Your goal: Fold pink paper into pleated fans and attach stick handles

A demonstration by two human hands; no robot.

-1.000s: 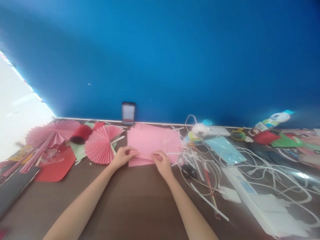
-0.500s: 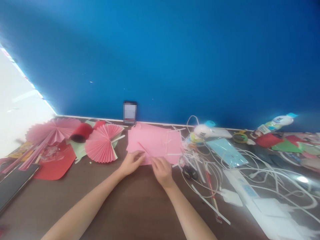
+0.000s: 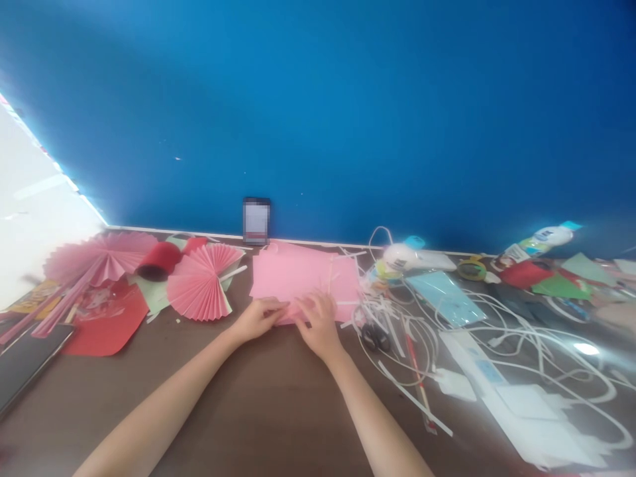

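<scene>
My left hand (image 3: 259, 319) rests at the near left edge of a stack of pink paper (image 3: 293, 268). Its thumb and fingers are closed on a thin pink paper strip (image 3: 292, 309), which barely stands out against the sheets. My right hand (image 3: 318, 323) is over the near edge of the stack, its fingers spread and the thumb apart from them. Its fingertips are close to the strip's right part; whether they touch it is hard to see. A narrow pale strip (image 3: 330, 273) lies across the right side of the stack.
Pink pleated paper fans (image 3: 203, 281), a red roll (image 3: 159, 260) and red paper (image 3: 112, 331) lie to the left. A phone (image 3: 256, 222) leans on the blue wall. Scissors (image 3: 375, 338), a glue bottle (image 3: 400, 256), a power strip (image 3: 472, 358) and tangled white cables lie right.
The pink strip, slanted up and left between my hands before, now lies low between the fingertips. My right hand has shifted slightly up and left, and its fingers have spread.
</scene>
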